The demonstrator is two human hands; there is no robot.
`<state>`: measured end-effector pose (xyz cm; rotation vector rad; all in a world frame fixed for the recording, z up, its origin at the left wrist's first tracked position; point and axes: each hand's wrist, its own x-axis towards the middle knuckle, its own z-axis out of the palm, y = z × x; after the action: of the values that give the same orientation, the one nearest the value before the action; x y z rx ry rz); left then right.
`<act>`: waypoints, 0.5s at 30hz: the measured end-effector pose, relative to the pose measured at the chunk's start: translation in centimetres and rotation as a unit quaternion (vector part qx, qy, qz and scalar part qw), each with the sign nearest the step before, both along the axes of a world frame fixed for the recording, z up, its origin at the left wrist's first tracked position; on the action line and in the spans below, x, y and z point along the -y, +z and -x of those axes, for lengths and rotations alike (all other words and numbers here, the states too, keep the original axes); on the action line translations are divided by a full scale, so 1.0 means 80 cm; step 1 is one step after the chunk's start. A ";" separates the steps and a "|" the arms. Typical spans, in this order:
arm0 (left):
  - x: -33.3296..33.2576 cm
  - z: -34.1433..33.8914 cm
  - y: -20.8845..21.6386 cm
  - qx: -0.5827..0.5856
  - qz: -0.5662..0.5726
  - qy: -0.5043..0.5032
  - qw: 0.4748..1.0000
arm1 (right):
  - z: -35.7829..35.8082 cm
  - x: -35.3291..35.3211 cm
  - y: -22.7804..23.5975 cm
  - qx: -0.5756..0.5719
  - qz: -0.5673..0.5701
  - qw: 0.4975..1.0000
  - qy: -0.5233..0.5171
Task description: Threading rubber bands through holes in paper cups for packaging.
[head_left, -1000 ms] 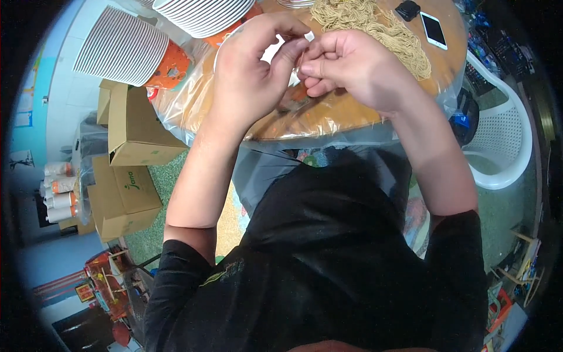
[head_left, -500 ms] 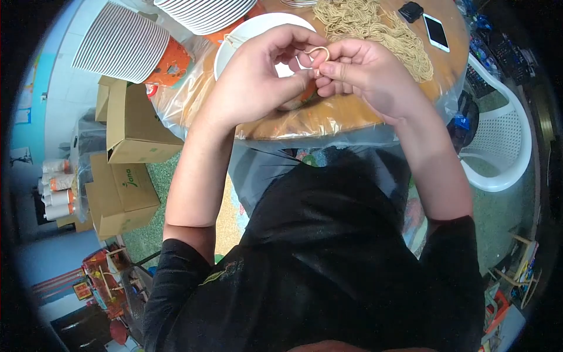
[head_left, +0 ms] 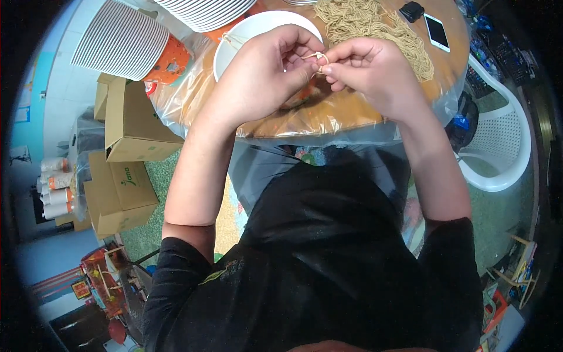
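A thin tan cord (head_left: 319,56) stretches between my hands above the table, with a small loop or knot in it. My left hand (head_left: 261,79) pinches it between thumb and fingers. From the other side my right hand (head_left: 369,73) grips it with thumb and forefinger, the fingertips of both hands almost touching. Just beyond them stands a white round bucket (head_left: 314,24), partly hidden by my left hand. A bit of cord (head_left: 230,40) shows at the bucket's left rim. Behind my right hand lies a tangled heap of tan cord (head_left: 404,47).
Stacked orange-and-white buckets (head_left: 126,44) lie tilted at the left, another stack (head_left: 205,12) beyond. A phone (head_left: 436,32) and a small black object (head_left: 411,12) are at far right on the plastic-covered round table (head_left: 328,120). Cardboard boxes (head_left: 132,126) and a white chair (head_left: 507,135) flank it.
The open curl of cord between my fingers has become a smaller, tighter loop. My right-hand fingers have shifted slightly; both hands stay in nearly the same place.
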<state>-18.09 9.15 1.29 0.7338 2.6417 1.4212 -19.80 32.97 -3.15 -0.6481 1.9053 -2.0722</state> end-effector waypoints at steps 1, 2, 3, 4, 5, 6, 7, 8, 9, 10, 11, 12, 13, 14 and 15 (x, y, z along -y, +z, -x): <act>0.000 0.000 0.000 0.000 0.000 0.000 1.000 | -0.002 0.003 -0.002 -0.020 -0.005 0.999 -0.027; 0.000 0.000 0.000 0.010 -0.009 0.005 1.000 | -0.004 0.006 -0.004 -0.020 -0.005 0.999 -0.026; 0.000 0.000 0.000 0.021 -0.018 0.009 1.000 | -0.008 0.009 -0.006 -0.065 -0.040 0.995 -0.069; -0.001 -0.001 0.000 0.022 -0.018 0.009 1.000 | -0.012 0.012 -0.007 -0.109 -0.076 0.985 -0.112; -0.003 -0.003 0.001 0.032 -0.030 0.016 0.999 | -0.016 0.014 -0.006 -0.108 -0.076 0.985 -0.112; -0.004 -0.004 0.002 0.042 -0.042 0.024 0.998 | -0.022 0.018 -0.004 -0.119 -0.098 0.977 -0.148; -0.004 -0.004 0.002 0.040 -0.042 0.024 0.998 | -0.027 0.021 -0.001 -0.132 -0.120 0.967 -0.183; -0.004 -0.005 0.003 0.035 -0.039 0.027 0.998 | -0.030 0.026 0.000 -0.133 -0.119 0.967 -0.183; -0.004 -0.006 0.003 0.030 -0.036 0.030 0.998 | -0.033 0.032 -0.001 -0.198 -0.137 0.944 -0.227; -0.004 -0.006 0.004 0.030 -0.036 0.029 0.999 | -0.034 0.034 -0.004 -0.261 -0.153 0.914 -0.271; -0.004 -0.007 0.004 0.040 -0.051 0.019 0.998 | -0.033 0.036 -0.011 -0.261 -0.153 0.913 -0.272; -0.004 -0.007 0.005 0.050 -0.066 0.010 0.997 | -0.029 0.039 -0.020 -0.346 -0.133 0.878 -0.303; -0.002 -0.007 0.005 0.049 -0.065 0.010 0.997 | -0.026 0.042 -0.029 -0.428 -0.110 0.834 -0.331; 0.000 -0.007 0.005 0.051 -0.091 0.011 0.994 | -0.025 0.043 -0.035 -0.428 -0.109 0.834 -0.331; 0.001 -0.007 0.005 0.054 -0.117 0.012 0.992 | -0.024 0.045 -0.040 -0.459 -0.084 0.818 -0.338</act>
<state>-17.51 9.04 1.69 0.6247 2.4388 1.7457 -17.89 29.39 -6.32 -1.2208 3.2110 -2.0598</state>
